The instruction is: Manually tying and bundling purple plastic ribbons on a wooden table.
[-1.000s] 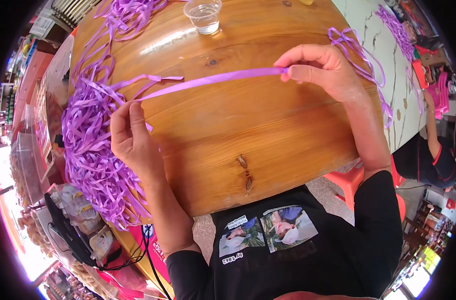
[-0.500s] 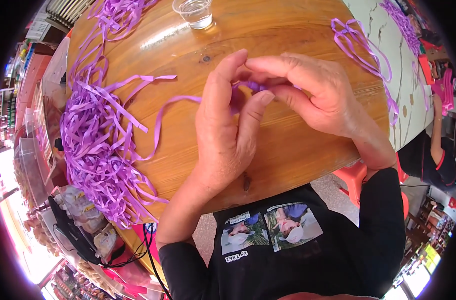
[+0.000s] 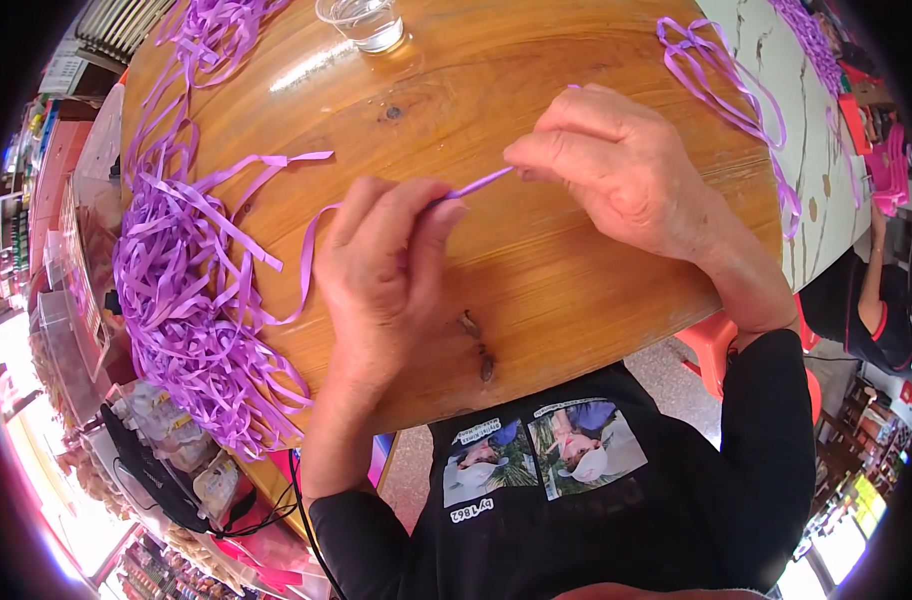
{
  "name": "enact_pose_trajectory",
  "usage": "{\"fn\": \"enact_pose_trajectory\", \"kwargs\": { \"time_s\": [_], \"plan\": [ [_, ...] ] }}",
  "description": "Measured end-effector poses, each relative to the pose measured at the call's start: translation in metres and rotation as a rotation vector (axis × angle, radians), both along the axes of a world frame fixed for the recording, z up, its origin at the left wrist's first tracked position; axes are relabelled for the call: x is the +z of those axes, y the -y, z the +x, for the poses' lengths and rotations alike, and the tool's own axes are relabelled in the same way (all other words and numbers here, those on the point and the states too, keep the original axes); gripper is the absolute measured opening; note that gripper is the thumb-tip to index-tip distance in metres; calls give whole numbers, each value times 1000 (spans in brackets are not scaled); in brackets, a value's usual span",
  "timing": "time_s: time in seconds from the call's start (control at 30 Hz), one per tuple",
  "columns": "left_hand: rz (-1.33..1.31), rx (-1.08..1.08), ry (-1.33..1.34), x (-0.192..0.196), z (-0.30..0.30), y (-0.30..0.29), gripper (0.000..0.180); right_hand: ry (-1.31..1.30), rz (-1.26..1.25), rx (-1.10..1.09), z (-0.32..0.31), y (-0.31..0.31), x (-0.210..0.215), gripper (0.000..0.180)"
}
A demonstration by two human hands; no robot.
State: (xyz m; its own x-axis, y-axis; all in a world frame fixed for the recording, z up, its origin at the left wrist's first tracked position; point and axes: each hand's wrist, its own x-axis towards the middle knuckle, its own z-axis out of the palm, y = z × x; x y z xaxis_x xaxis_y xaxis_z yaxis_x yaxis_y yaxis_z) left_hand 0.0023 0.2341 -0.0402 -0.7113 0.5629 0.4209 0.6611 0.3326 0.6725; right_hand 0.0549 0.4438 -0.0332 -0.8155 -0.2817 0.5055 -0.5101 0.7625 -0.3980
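Left hand (image 3: 381,265) and right hand (image 3: 616,165) pinch a thin, flat purple ribbon (image 3: 473,185) between closed fingers, a short span held taut above the glossy round wooden counter (image 3: 536,290). The ribbon's tail curves left to a tangled heap (image 3: 186,300) of like strips. A clear glass (image 3: 364,20) stands at the far edge; looped strips (image 3: 721,85) lie right.

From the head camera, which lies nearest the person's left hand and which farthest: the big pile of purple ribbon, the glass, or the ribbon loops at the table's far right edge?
Measured from the left hand:
1. Ribbon pile, just to its left, on the table's left side.
2. Glass, at the table's far edge, straight ahead of it.
3. Ribbon loops, at the right edge, beyond the right hand.
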Motion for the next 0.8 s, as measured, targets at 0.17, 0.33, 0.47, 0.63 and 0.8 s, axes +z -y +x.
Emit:
{"fn": "enact_pose_trajectory", "kwargs": {
  "time_s": [0.17, 0.33, 0.47, 0.63, 0.8],
  "plan": [
    [-28, 174, 84, 3, -5, 28, 10, 188, -157, 44, -2, -6, -5, 13],
    [-103, 331, 5, 3, -21, 74, 8, 383, -251, 40, -3, -23, -10, 12],
    [-510, 474, -485, -7, -24, 65, 27, 361, -311, 46, -6, -19, -13, 10],
    [-181, 98, -270, -1, 2, 12, 42, 387, -455, 123, -4, -4, -2, 9],
    [177, -151, 327, -13, 4, -13, 24, 425, -538, 127, 3, -3, 4, 9]
  ]
}}
